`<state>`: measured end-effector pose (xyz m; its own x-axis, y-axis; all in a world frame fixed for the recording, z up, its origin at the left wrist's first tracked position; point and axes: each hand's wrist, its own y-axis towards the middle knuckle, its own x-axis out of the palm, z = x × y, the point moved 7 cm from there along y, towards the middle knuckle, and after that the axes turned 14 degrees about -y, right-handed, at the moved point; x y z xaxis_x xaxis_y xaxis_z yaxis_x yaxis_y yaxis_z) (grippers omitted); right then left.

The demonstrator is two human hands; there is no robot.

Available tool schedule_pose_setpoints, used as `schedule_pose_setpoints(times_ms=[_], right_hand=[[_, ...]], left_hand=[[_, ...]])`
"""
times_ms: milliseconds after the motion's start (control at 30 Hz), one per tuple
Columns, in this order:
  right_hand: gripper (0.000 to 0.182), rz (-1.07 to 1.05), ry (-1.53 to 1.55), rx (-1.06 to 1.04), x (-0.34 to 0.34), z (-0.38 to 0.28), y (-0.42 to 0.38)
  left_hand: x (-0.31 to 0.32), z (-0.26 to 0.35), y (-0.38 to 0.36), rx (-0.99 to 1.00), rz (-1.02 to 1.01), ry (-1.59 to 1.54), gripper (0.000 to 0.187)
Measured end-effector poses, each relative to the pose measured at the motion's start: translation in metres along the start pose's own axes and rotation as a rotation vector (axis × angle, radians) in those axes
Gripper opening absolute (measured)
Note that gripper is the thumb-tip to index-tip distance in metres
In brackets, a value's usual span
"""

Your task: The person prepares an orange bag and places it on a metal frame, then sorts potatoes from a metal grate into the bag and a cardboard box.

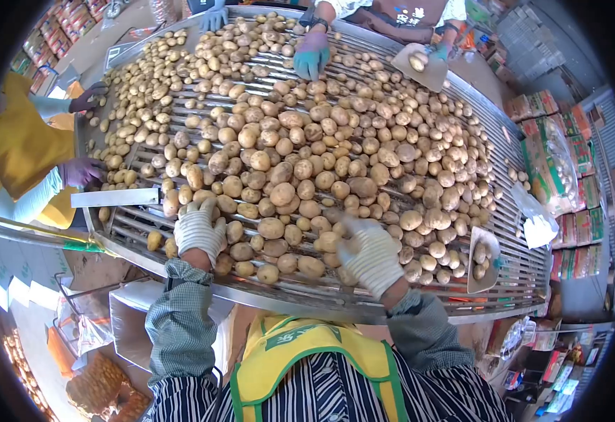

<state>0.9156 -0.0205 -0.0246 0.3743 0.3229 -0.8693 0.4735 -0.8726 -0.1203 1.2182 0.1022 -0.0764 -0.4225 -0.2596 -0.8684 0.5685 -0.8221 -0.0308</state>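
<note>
A wide metal roller table [321,299] carries a dense layer of small yellow-brown potatoes [300,151]. My left hand [198,228], in a white knit glove, rests palm down on potatoes near the front left edge, fingers spread. My right hand [369,253], also in a white glove, lies over potatoes at the front centre; it looks blurred, fingers slightly curled, and whether it grips a potato is hidden.
A person in yellow [22,148] with dark gloves works at the left edge. Across the table another person's teal-gloved hand [312,53] touches potatoes and a scoop [420,65]. Printed cartons [554,165] stand right. A potato sack [103,390] lies lower left.
</note>
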Motion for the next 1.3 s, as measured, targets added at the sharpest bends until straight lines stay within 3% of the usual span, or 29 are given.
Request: schedule_pose_setpoints(times_ms=[67,133,167,233,333,433,467,533,567,600,667,700,733,800,933,967,1000,1033,1067,1133,1200,1267,1300], right_hand=[[0.035,-0.302,-0.486,-0.294,0.026,-0.038,-0.017],[0.029,-0.162,-0.619,-0.471,0.053,-0.047,-0.040],[0.027,-0.056,-0.726,-0.455,0.068,-0.044,-0.042],[0.029,-0.048,-0.775,-0.427,0.095,-0.038,-0.037],[0.030,-0.084,-0.792,-0.393,0.081,-0.043,-0.036],[0.035,-0.259,-0.456,-0.278,0.048,-0.039,-0.037],[0.035,-0.250,-0.457,-0.272,0.044,-0.028,-0.038],[0.043,-0.565,0.838,0.087,0.053,-0.003,-0.046],[0.047,-0.609,1.081,0.181,0.047,0.002,-0.053],[0.047,-0.598,1.091,0.175,0.050,0.008,-0.053],[0.049,-0.680,1.287,0.069,0.053,0.007,-0.054],[0.047,-0.452,0.986,-0.205,0.025,0.008,-0.055],[0.047,-0.425,0.991,-0.195,0.018,0.014,-0.058],[0.049,-0.510,1.302,0.124,0.023,0.036,-0.068],[0.046,-0.459,1.190,0.135,-0.005,0.088,-0.083],[0.041,-0.294,1.102,0.133,-0.018,0.106,-0.085],[0.041,-0.264,1.104,0.151,-0.028,0.125,-0.089],[0.044,-0.152,1.044,0.204,-0.044,0.151,-0.090],[0.046,-0.048,0.985,0.251,-0.061,0.176,-0.092],[0.041,0.172,0.834,0.460,-0.122,0.226,-0.100],[0.040,0.469,0.608,0.632,-0.152,0.295,-0.111],[0.047,0.612,0.012,0.718,-0.191,0.338,-0.120],[0.055,0.616,-0.057,0.741,-0.198,0.356,-0.125]], left_hand=[[0.000,-0.005,0.006,-0.061,-0.044,0.024,0.048],[0.004,-0.012,0.006,-0.013,-0.013,-0.006,0.047],[0.005,-0.018,0.004,-0.011,0.016,-0.116,0.047],[0.006,-0.022,-0.004,-0.023,0.073,-0.327,0.050],[0.012,-0.012,-0.021,-0.078,0.081,-0.994,0.043],[-0.014,0.036,-0.048,0.040,0.056,-1.057,0.040],[-0.009,0.048,-0.058,-0.199,-0.008,-1.344,0.042],[0.001,0.077,-0.072,-0.100,-0.140,-1.481,0.045],[0.011,0.093,-0.081,-0.078,-0.190,-1.598,0.045],[0.019,0.109,-0.089,-0.056,-0.241,-1.713,0.045],[0.030,0.139,-0.099,-0.036,-0.353,-1.628,0.054],[0.037,0.155,-0.108,-0.042,-0.398,-1.610,0.054],[0.043,0.173,-0.118,-0.048,-0.448,-1.590,0.055],[0.058,0.192,-0.128,0.040,-0.468,-1.522,0.056],[0.070,0.241,-0.132,0.319,-0.559,-1.176,0.054],[0.075,0.253,-0.135,0.415,-0.568,-1.063,0.054],[0.079,0.266,-0.140,0.508,-0.571,-0.950,0.053],[0.081,0.278,-0.144,0.437,-0.573,-1.089,0.041],[0.084,0.286,-0.144,0.446,-0.591,-1.086,0.041],[0.093,0.296,-0.141,0.510,-0.629,-0.781,0.027],[0.095,0.299,-0.142,0.520,-0.570,-0.863,0.018],[0.100,0.297,-0.141,0.406,-0.594,-0.900,0.018],[0.103,0.293,-0.141,0.396,-0.581,-0.893,0.018]])
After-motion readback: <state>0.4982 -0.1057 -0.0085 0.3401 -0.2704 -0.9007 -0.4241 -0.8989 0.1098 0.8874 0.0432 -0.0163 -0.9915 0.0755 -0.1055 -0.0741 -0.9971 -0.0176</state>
